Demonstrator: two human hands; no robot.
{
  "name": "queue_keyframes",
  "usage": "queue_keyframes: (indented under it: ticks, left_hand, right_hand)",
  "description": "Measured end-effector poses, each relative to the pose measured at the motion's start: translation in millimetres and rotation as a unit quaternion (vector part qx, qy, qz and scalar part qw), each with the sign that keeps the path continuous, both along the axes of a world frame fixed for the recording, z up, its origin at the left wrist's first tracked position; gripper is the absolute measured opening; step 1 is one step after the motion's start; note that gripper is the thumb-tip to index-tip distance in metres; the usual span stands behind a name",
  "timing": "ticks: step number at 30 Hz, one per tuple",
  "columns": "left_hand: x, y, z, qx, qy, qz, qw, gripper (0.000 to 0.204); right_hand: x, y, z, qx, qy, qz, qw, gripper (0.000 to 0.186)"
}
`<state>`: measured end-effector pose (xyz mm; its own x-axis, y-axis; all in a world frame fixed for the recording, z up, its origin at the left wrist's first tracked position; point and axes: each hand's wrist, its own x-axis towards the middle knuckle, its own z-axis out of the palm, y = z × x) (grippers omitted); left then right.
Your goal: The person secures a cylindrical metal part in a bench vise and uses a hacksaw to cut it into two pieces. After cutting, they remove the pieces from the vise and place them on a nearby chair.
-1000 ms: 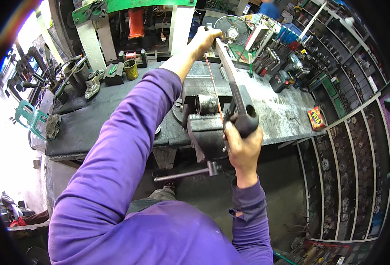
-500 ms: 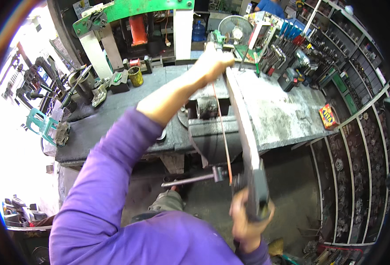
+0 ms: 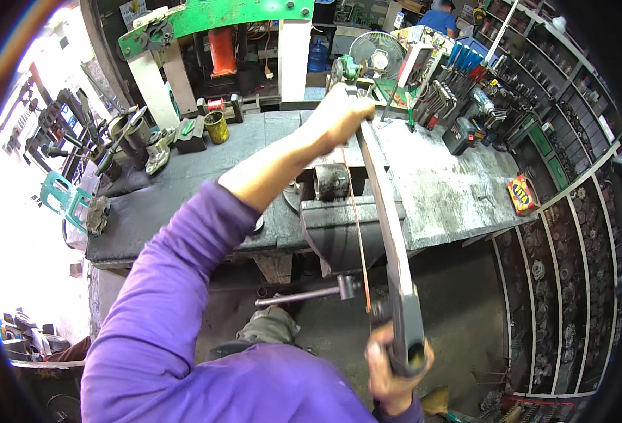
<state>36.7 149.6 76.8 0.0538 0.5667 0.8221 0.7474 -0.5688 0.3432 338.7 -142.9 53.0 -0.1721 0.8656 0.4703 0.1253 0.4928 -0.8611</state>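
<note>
Both hands (image 3: 345, 116) (image 3: 390, 377) hold a hacksaw (image 3: 387, 204), its handle (image 3: 411, 317) past the workbench (image 3: 445, 204) edge.

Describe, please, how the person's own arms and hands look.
The left hand and right hand wear no gloves. The left sleeve is plain purple, loose and wrinkled, ending on the forearm. Only a small purple part of the right sleeve shows.

Right of vise (image 3: 328, 224): passable over the tabletop (image 3: 441, 201), up to the red box (image 3: 521, 195)
Behind vise, left: yellow can (image 3: 216, 128) obstructs
Above vise: hacksaw (image 3: 386, 197) crosses
Front of vise: handle (image 3: 302, 296) juts leftward
</note>
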Motion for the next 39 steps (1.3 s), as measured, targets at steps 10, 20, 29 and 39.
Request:
queue_keyframes:
  ticks: [10, 20, 29, 39]
  left_hand:
    - [16, -21, 25, -0.232, -0.237, -0.071, 0.941, 0.028]
    - [2, 25, 4, -0.098, -0.065, -0.148, 0.982, 0.018]
    - [35, -32, 11, -0.218, -0.191, -0.059, 0.955, 0.020]
    - [19, 5, 6, -0.074, 0.067, -0.139, 0.985, 0.009]
  right_hand:
    - [-14, 17, -11, -0.113, 0.063, -0.005, 0.992, 0.015]
    - [-35, 15, 25, -0.165, 0.109, 0.091, 0.976, 0.022]
    - [21, -17, -18, -0.135, 0.088, 0.032, 0.986, 0.014]
    - [-5, -5, 34, -0.241, 0.190, 0.096, 0.947, 0.013]
